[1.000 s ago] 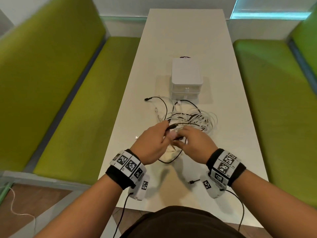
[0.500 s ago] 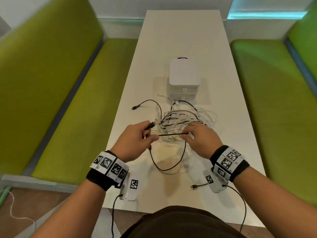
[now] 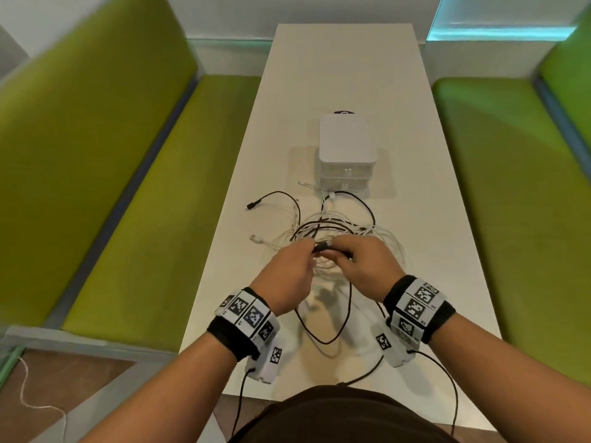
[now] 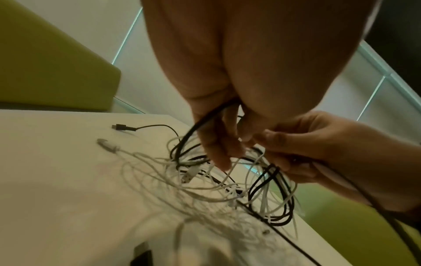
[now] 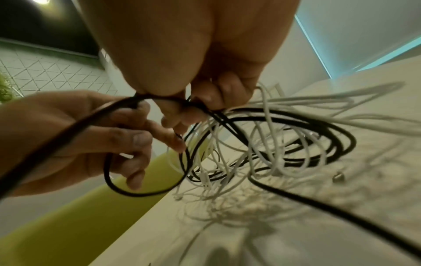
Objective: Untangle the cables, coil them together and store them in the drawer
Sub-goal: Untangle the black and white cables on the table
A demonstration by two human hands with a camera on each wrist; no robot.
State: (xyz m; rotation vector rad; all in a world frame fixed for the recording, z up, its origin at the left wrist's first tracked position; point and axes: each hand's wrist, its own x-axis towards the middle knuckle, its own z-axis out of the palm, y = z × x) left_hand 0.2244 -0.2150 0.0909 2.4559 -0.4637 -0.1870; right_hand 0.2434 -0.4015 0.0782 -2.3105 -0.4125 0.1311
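A tangle of white and black cables (image 3: pixel 339 227) lies on the white table (image 3: pixel 345 65) in front of a small white drawer unit (image 3: pixel 347 145), whose drawers are closed. Both hands meet just above the near side of the tangle. My left hand (image 3: pixel 308 254) and right hand (image 3: pixel 339 252) each pinch the same black cable (image 3: pixel 323 246). A loop of that cable (image 3: pixel 326 338) hangs toward me. In the left wrist view the black cable (image 4: pixel 200 124) runs through my left hand's fingers (image 4: pixel 218 149). In the right wrist view my right hand's fingers (image 5: pixel 218 93) grip the black strand (image 5: pixel 159 98).
Green benches (image 3: pixel 134 193) flank the table on both sides. A black plug (image 3: pixel 251 206) and a white plug (image 3: pixel 255 238) lie loose left of the tangle. A dark object (image 3: pixel 343 112) peeks out behind the drawer unit.
The hands had moved apart with the black cable stretched between them; now they are close together again over the tangle. The hanging black loop is longer.
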